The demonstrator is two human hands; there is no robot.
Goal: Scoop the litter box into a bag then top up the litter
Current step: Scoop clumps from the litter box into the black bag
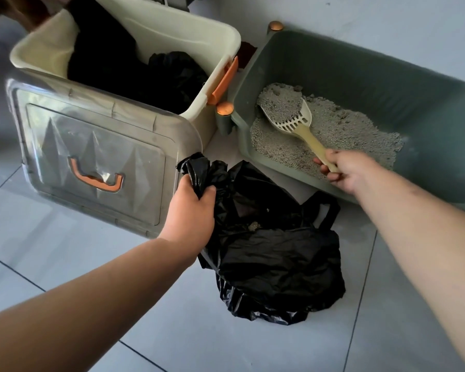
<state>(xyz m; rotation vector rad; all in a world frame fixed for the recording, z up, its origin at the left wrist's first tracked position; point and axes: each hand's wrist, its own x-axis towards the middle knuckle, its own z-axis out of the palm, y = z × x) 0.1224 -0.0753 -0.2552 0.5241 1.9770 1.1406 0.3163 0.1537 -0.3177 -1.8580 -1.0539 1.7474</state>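
Note:
A green litter box [365, 73] sits on the tiled floor at the right, with grey litter [341, 130] spread over its bottom. My right hand [344, 171] grips the handle of a cream slotted scoop [295, 119], whose bowl is heaped with litter and clumps. In front of the box lies a black plastic bag [274, 253] with its mouth open; a small clump shows inside. My left hand [191, 210] holds the bag's left handle bunched in its fingers, lifted next to the lid.
A cream storage bin [199, 36] with orange latches stands at the left, holding black bags. Its clear lid [91, 151] with an orange handle leans against the bin's front. Pale floor tiles extend in front and to the left.

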